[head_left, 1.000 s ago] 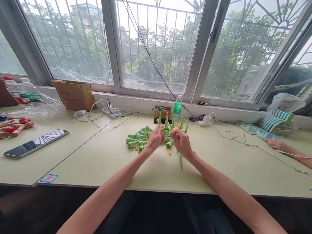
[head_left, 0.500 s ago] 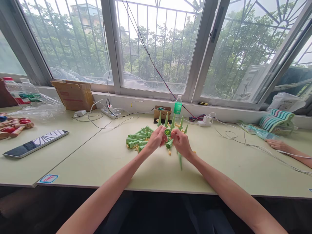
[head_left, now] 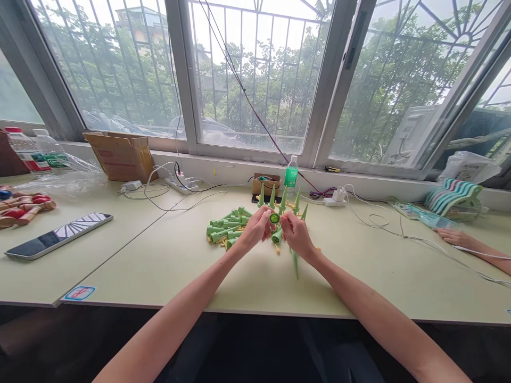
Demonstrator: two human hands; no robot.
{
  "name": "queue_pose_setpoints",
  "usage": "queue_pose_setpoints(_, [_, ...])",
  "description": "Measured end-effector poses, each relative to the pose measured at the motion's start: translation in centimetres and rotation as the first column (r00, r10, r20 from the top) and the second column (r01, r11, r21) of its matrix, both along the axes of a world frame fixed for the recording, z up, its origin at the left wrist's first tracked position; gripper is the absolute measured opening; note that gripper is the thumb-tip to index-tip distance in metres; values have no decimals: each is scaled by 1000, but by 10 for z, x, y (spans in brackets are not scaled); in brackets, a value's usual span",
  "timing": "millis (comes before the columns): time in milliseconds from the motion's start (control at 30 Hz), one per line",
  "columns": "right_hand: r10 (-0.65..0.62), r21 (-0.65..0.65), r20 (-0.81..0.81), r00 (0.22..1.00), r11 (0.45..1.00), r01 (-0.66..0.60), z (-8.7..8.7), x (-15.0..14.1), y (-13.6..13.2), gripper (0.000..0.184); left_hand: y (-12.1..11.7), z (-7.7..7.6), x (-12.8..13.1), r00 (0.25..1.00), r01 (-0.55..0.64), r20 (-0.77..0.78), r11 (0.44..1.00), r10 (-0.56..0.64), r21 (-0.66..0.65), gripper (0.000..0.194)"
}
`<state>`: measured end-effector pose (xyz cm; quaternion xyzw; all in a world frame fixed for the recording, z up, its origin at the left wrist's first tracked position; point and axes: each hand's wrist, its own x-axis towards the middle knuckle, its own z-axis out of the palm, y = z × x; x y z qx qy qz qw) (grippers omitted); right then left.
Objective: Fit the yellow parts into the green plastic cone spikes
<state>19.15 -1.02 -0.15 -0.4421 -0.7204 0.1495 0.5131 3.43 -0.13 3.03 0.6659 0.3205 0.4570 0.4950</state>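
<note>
In the head view my left hand [head_left: 257, 226] is closed on a green plastic plant watering spike [head_left: 274, 218], its round open end facing me. The fingers of my right hand [head_left: 296, 231] are pinched together at the right side of that round end; whatever they hold is too small or hidden to make out. Below my right hand a green pointed cone [head_left: 295, 264] sticks out towards me, its upper part covered. To the left lies a pile of green tubes [head_left: 223, 226] with yellow pieces among them. Several green cones [head_left: 283, 199] stand point-up behind my hands.
At the back are a small cardboard box [head_left: 265, 183], a green-labelled bottle [head_left: 291, 173] and power strips with loose cables [head_left: 335, 201]. A phone [head_left: 59, 235] and wooden toys [head_left: 27, 207] lie left. Another person's hand [head_left: 455, 238] rests at right, near striped hangers [head_left: 453, 199].
The round end of the green watering spike in my left hand has tilted slightly and shows a little differently. Both hands stay in nearly the same place.
</note>
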Motion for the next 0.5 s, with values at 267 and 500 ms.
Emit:
queue_pose_setpoints(267, [9,-17,-9,1000,1000,-9,0,-1,1,36,1,-1,-1,999,-11,-43,1000,12,23,22])
queue_pose_setpoints(500, [12,-20,-17,1000,1000,-12,0,-1,1,37,4,-6,-3,994,-14,-108,997,23,75,25])
